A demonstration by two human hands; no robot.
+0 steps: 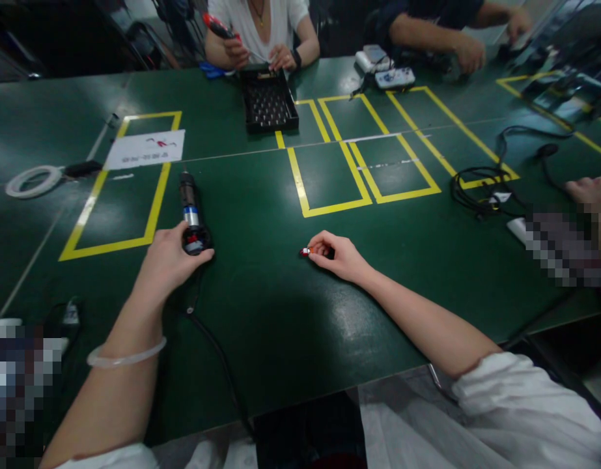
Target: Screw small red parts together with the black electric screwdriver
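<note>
On the left, my left hand (169, 258) grips the rear end of an electric screwdriver (190, 217), with thumb and fingers on either side of it. The tool lies on the green table, its thin bit pointing away from me, and a black cord (217, 348) runs from its back toward the table's near edge. My right hand (338, 255) rests near the middle of the table, fingertips pinched together on a small red and white piece (305, 251). That piece is too small to make out its kind.
Yellow tape (336, 210) marks rectangles on the table. A paper sheet (146, 150) and a white tape roll (34, 181) lie at left. Across, a person works at a black tray (269, 107). A coiled black cable (480, 189) and another person's hand (593, 192) are at right.
</note>
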